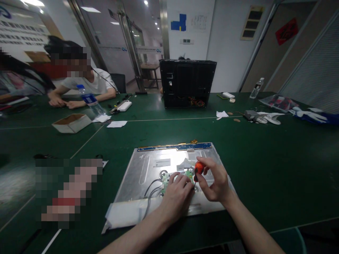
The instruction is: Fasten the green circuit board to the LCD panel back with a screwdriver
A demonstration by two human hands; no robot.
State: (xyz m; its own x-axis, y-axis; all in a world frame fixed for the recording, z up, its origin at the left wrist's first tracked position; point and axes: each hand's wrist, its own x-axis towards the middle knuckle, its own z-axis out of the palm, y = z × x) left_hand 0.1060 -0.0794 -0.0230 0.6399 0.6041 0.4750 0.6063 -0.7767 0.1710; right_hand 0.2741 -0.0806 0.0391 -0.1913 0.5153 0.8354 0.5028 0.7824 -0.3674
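A flat silvery metal panel (pixel 148 169) lies on the green table, with a blue circuit strip (pixel 174 146) along its far edge. Near its middle sits a small green circuit board (pixel 165 180) with dark cables running from its left side. My left hand (pixel 178 188) rests over the board, fingers bent and close together; what its fingertips hold, if anything, is hidden. In my right hand (pixel 215 180) is an orange and black screwdriver (pixel 199 168), pinched by the handle, its shaft pointing down beside my left fingers at the board's right side.
Behind the panel stands a black case (pixel 188 83) with wires. A cardboard box (pixel 72 123), a water bottle (pixel 91 100) and paper (pixel 117 124) are at the left. Gloves (pixel 267 118) lie at the right. Another person (pixel 90 83) sits across the table.
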